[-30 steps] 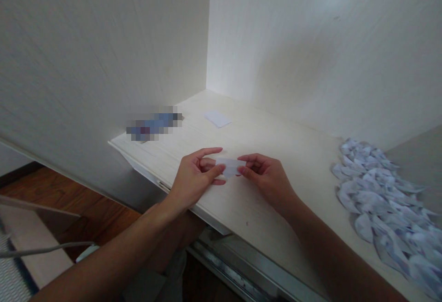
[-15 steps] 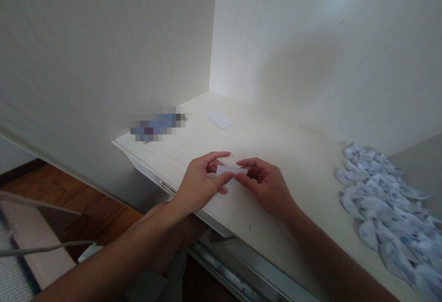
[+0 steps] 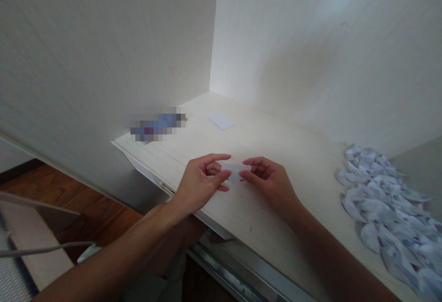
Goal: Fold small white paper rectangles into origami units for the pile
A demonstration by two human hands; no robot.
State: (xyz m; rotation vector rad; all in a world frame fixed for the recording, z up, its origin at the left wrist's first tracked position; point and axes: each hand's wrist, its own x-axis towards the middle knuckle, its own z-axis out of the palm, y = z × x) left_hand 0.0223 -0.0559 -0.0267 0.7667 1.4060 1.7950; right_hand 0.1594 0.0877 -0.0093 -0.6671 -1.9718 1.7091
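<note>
A small white piece of paper point(image 3: 235, 172) is held between my two hands, a little above the white tabletop point(image 3: 283, 150). My left hand point(image 3: 205, 173) grips its left end, thumb in front and the index finger stretched out above. On the other end, my right hand point(image 3: 265, 175) pinches it between thumb and fingers. Farther back, white paper point(image 3: 221, 120) lies flat on the tabletop. Parts of the held paper are hidden behind my thumbs and fingers.
Many crumpled or folded white paper pieces point(image 3: 383, 200) are heaped along the right side. A blurred bluish object point(image 3: 157, 124) lies at the left edge by the wall. Under the front edge is an open drawer with a metal rail point(image 3: 224, 265).
My thumbs came together along the paper half a second ago, and now they are apart again, with more of its face showing. The view shifted slightly.
</note>
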